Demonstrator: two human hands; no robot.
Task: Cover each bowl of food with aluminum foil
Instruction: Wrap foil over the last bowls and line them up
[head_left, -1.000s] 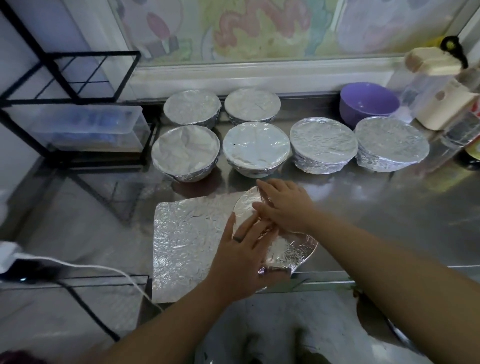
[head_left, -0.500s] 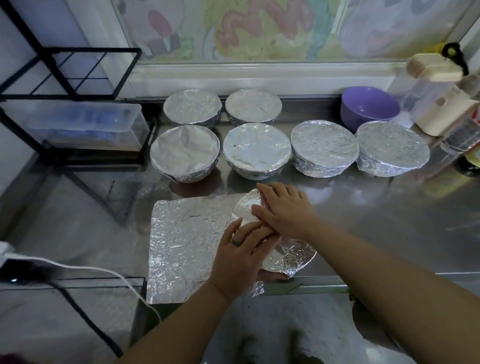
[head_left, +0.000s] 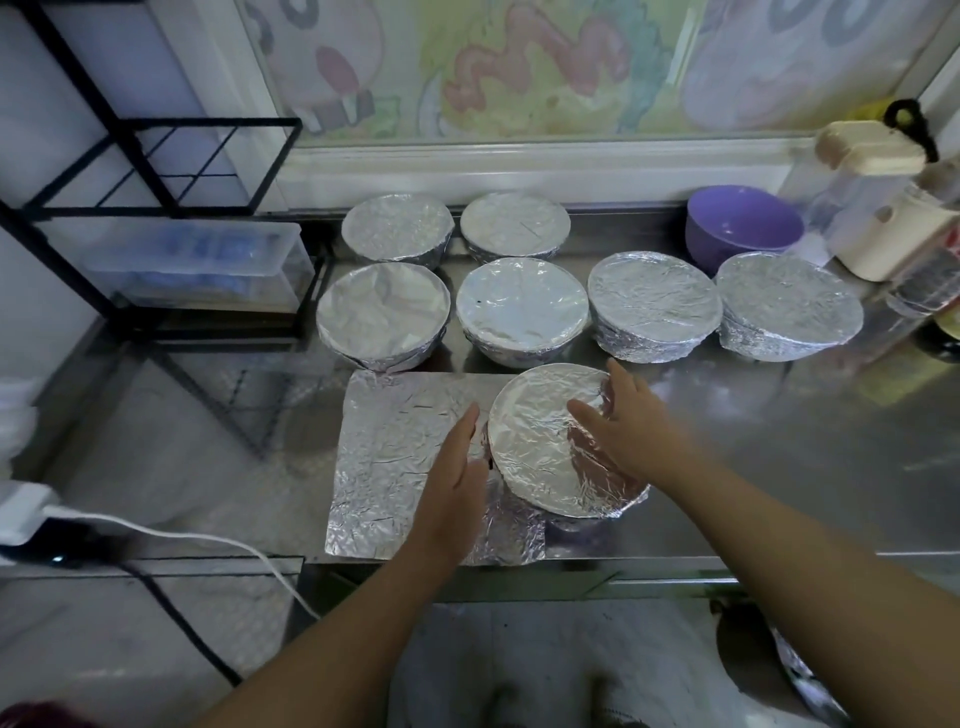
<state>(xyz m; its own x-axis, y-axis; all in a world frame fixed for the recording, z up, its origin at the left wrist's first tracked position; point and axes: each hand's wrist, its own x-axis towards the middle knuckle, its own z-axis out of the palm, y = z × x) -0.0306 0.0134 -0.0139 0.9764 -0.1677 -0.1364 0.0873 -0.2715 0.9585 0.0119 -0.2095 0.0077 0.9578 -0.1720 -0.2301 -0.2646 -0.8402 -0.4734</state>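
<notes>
**Both hands open at the nearest foil-covered bowl**

The nearest bowl (head_left: 540, 447) stands near the front edge of the steel table (head_left: 779, 467), its top and sides already wrapped in crinkled aluminum foil. It sits on the right end of a flat foil sheet (head_left: 400, 457), which spreads out to its left.

The left hand (head_left: 457, 467) is just beside the bowl's left side, above the sheet, turned edge-on. Its fingers (head_left: 467, 421) are straight and together and hold nothing; whether they touch the bowl cannot be told. The right hand (head_left: 631, 423) lies over the right part of the bowl's foil top. Its fingers are spread and relaxed, one reaching to the far right rim and the thumb pointing in over the top, with nothing gripped.

Beyond the bowl is a row of four covered bowls (head_left: 522, 309), set close side by side. Farther back, by the wall, stands a pair of covered bowls (head_left: 397, 226).

An uncovered purple bowl (head_left: 743, 223) sits at the far right, just behind the row. Cream-lidded containers (head_left: 883, 208) stand to its right. On the left stands a black wire rack (head_left: 156, 166) with a clear plastic box (head_left: 197, 260) in it, and a white cable (head_left: 171, 535) runs across the near left.
</notes>
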